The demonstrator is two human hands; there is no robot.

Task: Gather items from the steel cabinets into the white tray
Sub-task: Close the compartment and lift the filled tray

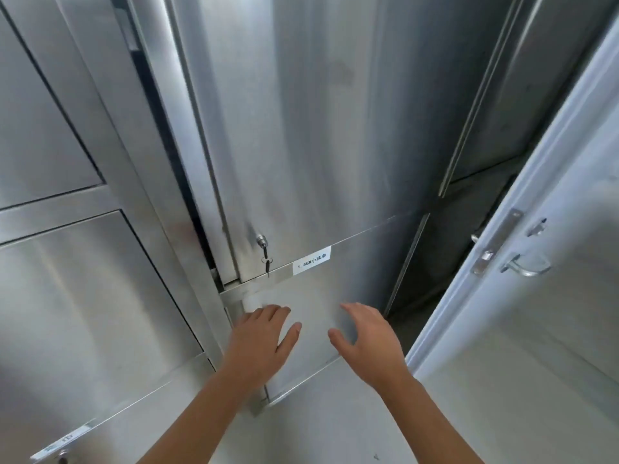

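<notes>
**Two open hands at the steel cabinet door**

Both bare hands are in front of the lower brushed steel cabinet door (318, 289). The left hand (264, 336) has straight fingers and holds nothing, its fingertips at a small blurred white patch (252, 303). The right hand (366, 336) is spread and also holds nothing. Whether they touch the metal, I cannot tell. Above them a white paper label (311, 261) reads "1.35M小床单". A small key (267, 261) hangs from the round lock (261, 241). At right, the cabinet opening (435, 262) is too dark to tell its contents, beside a white door (552, 329) with a silver handle (526, 266)

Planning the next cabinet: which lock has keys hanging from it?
The lock on the tall middle door, above the white label; the bottom-left lock, cut off, shows none.
</notes>
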